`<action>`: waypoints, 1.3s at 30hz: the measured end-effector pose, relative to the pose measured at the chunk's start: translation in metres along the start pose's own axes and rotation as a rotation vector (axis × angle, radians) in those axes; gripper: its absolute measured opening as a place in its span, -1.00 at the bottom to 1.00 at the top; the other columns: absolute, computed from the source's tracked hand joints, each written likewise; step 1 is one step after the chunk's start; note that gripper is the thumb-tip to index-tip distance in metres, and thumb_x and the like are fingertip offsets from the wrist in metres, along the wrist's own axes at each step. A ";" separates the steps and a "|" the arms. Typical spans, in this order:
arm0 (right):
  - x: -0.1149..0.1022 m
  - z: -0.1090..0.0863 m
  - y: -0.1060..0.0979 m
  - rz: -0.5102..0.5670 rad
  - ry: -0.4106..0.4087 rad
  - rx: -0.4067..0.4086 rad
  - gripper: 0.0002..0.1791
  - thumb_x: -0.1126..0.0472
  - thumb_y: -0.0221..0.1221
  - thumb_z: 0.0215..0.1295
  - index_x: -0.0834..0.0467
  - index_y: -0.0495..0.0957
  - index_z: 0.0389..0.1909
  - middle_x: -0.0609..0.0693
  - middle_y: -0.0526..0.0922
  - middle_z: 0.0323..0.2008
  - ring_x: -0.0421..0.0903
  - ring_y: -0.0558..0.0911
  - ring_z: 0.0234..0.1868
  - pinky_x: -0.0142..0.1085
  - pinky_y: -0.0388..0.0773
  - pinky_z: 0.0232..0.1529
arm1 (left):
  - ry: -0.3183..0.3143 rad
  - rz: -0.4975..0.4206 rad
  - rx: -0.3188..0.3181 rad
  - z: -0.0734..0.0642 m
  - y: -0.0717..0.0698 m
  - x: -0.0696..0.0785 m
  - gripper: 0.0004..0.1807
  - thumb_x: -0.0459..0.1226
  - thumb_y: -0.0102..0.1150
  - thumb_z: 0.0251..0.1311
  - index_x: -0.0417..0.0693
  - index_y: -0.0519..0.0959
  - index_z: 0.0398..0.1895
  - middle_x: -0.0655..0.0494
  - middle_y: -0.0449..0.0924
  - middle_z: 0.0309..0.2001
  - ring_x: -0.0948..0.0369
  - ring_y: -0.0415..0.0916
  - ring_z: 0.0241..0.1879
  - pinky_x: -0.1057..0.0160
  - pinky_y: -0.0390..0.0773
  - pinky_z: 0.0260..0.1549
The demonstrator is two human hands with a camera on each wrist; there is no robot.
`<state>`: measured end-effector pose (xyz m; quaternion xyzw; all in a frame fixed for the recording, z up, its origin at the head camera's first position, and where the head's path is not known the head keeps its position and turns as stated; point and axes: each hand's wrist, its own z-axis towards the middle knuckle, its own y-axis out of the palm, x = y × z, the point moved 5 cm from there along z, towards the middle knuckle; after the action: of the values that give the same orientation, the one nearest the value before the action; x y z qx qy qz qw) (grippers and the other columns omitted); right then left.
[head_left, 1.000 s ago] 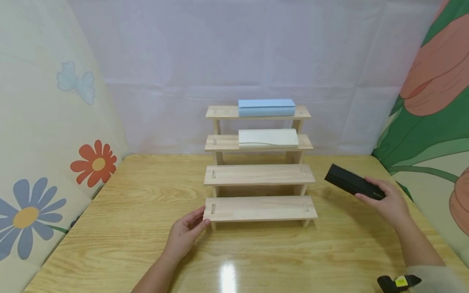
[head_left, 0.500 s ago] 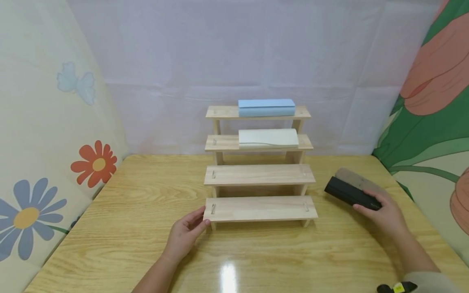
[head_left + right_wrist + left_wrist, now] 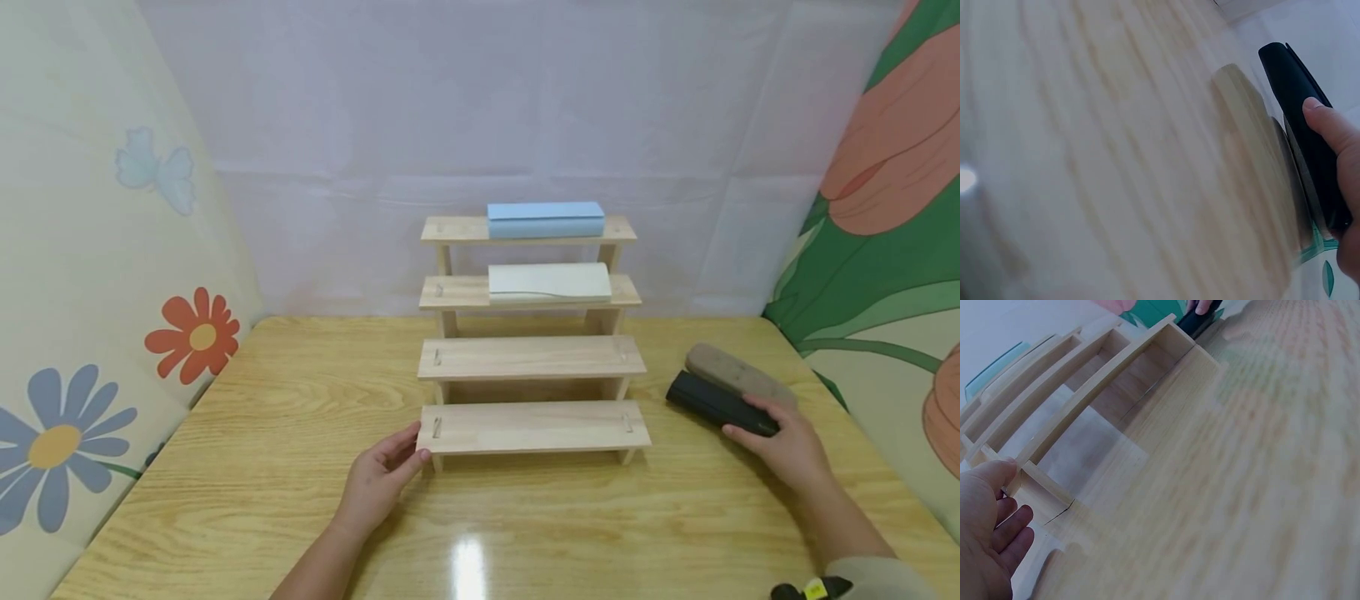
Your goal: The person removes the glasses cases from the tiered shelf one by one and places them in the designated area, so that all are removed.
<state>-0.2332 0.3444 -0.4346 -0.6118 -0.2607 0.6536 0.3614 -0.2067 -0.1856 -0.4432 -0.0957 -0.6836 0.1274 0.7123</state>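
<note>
A wooden table (image 3: 247,467) carries a four-step wooden stand (image 3: 531,358), whose legs are mostly hidden behind its own boards. On the top step lies a blue case (image 3: 545,220); on the second, a cream case (image 3: 549,282). The two lower steps are bare wood.

Right of the stand, a black case (image 3: 716,402) lies on the table, angled away from the person, with a brown case (image 3: 738,375) just behind it. Whether the two touch cannot be told. The right hand (image 3: 787,446) grips the black case at its near end, fingers curled over it. The right wrist view shows a thumb on the case, the rest cut off.

The left hand (image 3: 378,479) rests relaxed at the left end of the lowest step, thumb touching its corner. The left wrist view is blurred, showing only the stand's underside and the palm's edge (image 3: 985,537).
</note>
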 end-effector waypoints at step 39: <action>0.018 -0.002 0.005 -0.053 -0.020 -0.018 -0.15 -0.11 0.29 0.24 0.35 0.26 0.36 0.57 0.21 0.31 0.56 0.18 0.27 0.44 0.19 0.18 | -0.003 0.026 0.005 0.000 -0.001 0.000 -0.48 -0.24 0.28 0.25 -0.22 0.47 0.26 -0.14 0.50 0.27 -0.06 0.52 0.21 0.30 0.62 0.10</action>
<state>-0.2322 0.3555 -0.4492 -0.6012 -0.2863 0.6477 0.3702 -0.2070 -0.1865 -0.4428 -0.1026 -0.6830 0.1387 0.7097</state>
